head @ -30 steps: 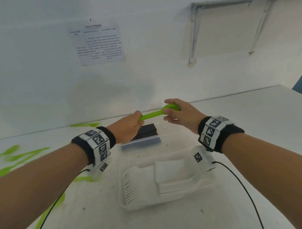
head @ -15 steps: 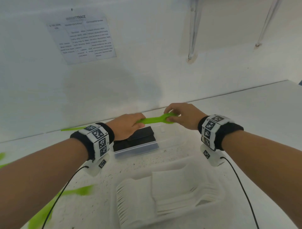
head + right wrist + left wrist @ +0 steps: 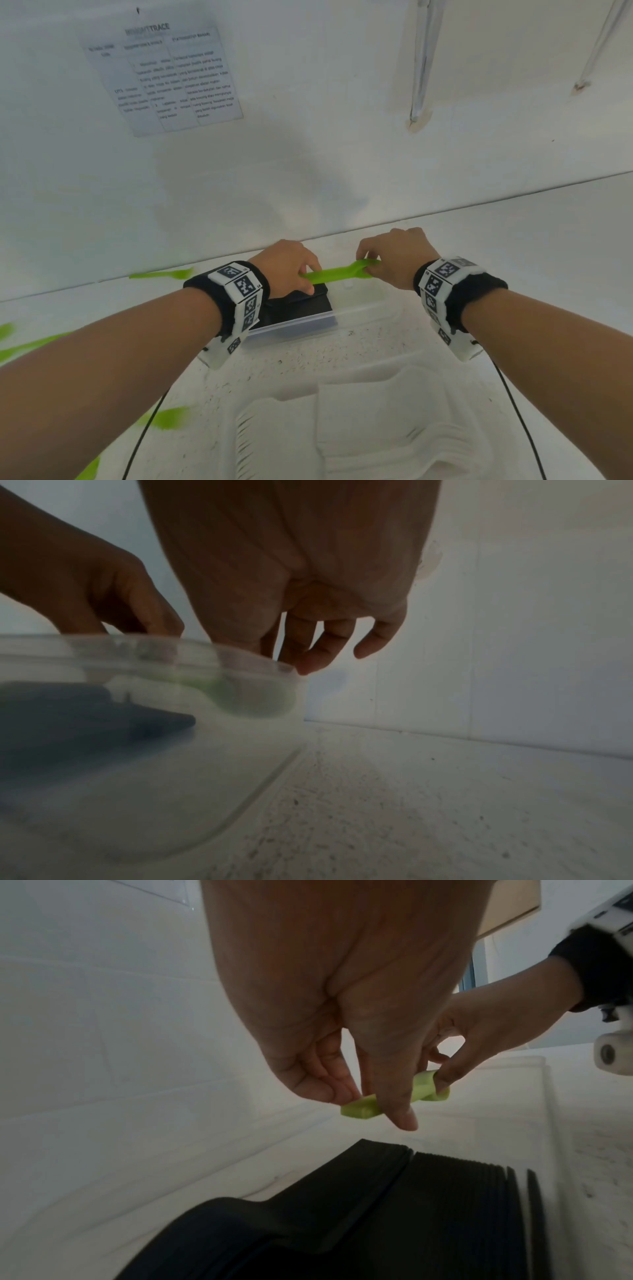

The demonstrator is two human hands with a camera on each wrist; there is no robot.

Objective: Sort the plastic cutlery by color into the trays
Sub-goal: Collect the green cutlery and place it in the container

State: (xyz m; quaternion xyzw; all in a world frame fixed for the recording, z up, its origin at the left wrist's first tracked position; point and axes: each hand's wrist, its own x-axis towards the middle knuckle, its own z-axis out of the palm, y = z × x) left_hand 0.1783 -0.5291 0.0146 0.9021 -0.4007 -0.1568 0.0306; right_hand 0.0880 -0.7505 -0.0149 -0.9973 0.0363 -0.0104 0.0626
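Both hands hold one green plastic spoon (image 3: pixel 337 273) level, just above a clear tray (image 3: pixel 363 301) by the back wall. My left hand (image 3: pixel 301 274) pinches the handle end between thumb and fingers (image 3: pixel 346 1085). My right hand (image 3: pixel 371 265) pinches the bowl end. In the left wrist view the green spoon (image 3: pixel 363 1110) hangs over a stack of black cutlery (image 3: pixel 394 1204). Through the clear tray wall (image 3: pixel 267 696) the right wrist view shows the green spoon (image 3: pixel 240 693) blurred. Black cutlery (image 3: pixel 301 306) fills the left part of that tray.
A white tray (image 3: pixel 274 404) with several white forks (image 3: pixel 376 435) lies near me. Loose green cutlery lies on the table at the left: one piece (image 3: pixel 161 274) by the wall, others (image 3: pixel 164 418) nearer. The wall rises right behind the clear tray. Wrist cables trail down.
Both hands have lowered the green spoon from an upward tilt to level, down to the rim of the clear tray. My head has leaned in, bringing the trays closer.
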